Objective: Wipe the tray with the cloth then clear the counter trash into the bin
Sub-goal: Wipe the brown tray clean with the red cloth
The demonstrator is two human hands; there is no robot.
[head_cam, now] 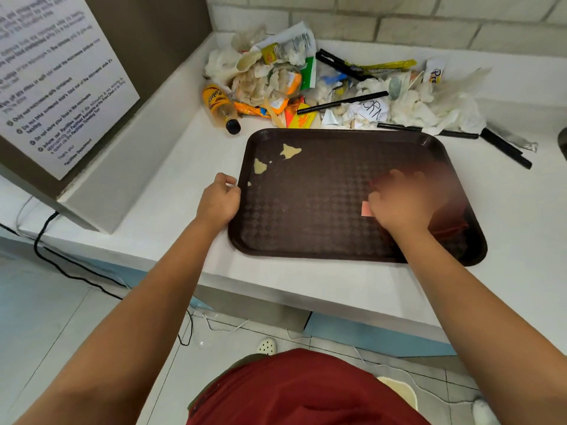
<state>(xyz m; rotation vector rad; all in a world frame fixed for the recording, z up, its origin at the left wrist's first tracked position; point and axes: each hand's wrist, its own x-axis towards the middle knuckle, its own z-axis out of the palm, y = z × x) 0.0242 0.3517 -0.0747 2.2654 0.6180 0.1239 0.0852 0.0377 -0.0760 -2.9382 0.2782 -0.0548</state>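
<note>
A dark brown tray [310,210] lies on the white counter, with pale yellowish smears [290,151] near its far left corner. My left hand [219,199] grips the tray's left rim. My right hand [399,200] is motion-blurred over the right part of the tray and presses a reddish cloth [366,208] onto it; most of the cloth is hidden under the hand and blurred. A heap of trash [322,84] lies behind the tray: crumpled tissues, wrappers, black pens and an orange-labelled bottle [219,107].
A grey appliance with a printed notice [61,81] stands on the counter at the left. A tiled wall [399,23] closes the back. Black cables [61,265] hang off the counter's left front. No bin is in view.
</note>
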